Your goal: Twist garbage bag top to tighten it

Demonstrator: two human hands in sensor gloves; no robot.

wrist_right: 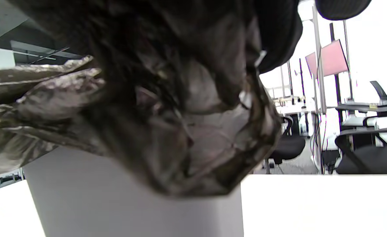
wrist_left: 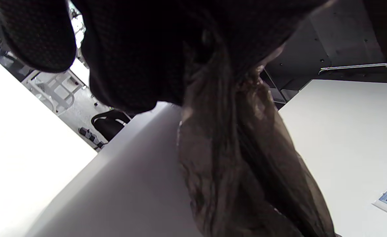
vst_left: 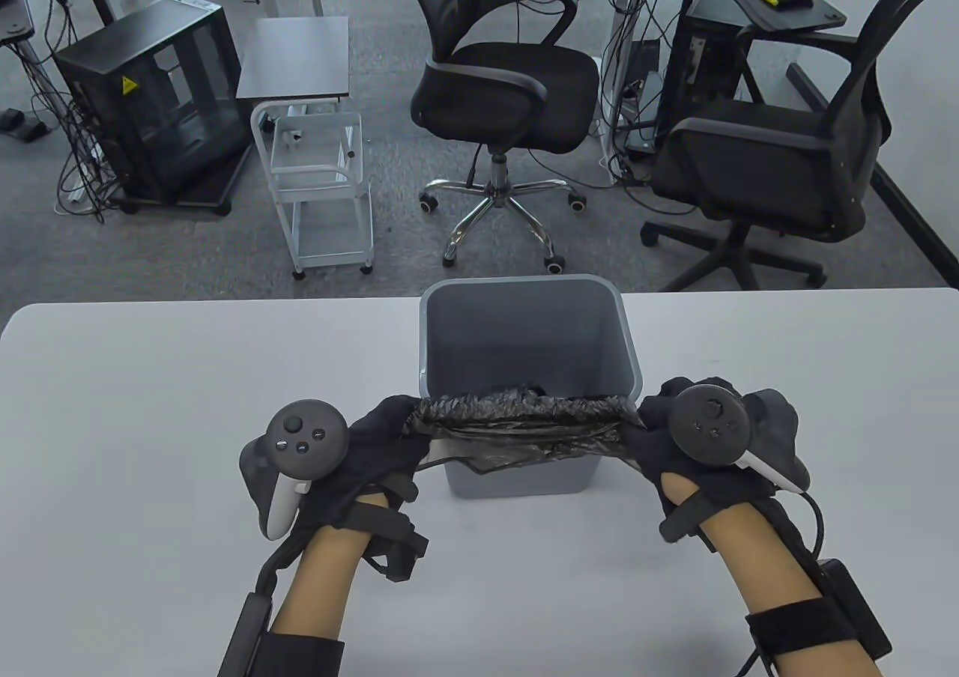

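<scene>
A grey plastic bin (vst_left: 524, 332) stands on the white table (vst_left: 150, 377). A dark garbage bag (vst_left: 524, 415) is gathered into a crinkled band stretched across the bin's near rim. My left hand (vst_left: 389, 426) grips the band's left end. My right hand (vst_left: 655, 426) grips its right end. The bag hangs thin and translucent in the left wrist view (wrist_left: 239, 158), beside the bin wall (wrist_left: 130, 184). In the right wrist view the bunched bag (wrist_right: 180, 125) hangs over the bin (wrist_right: 130, 204).
Two black office chairs (vst_left: 509, 93) (vst_left: 779, 160), a white wire cart (vst_left: 322, 175) and a black cabinet (vst_left: 150, 100) stand on the floor beyond the table's far edge.
</scene>
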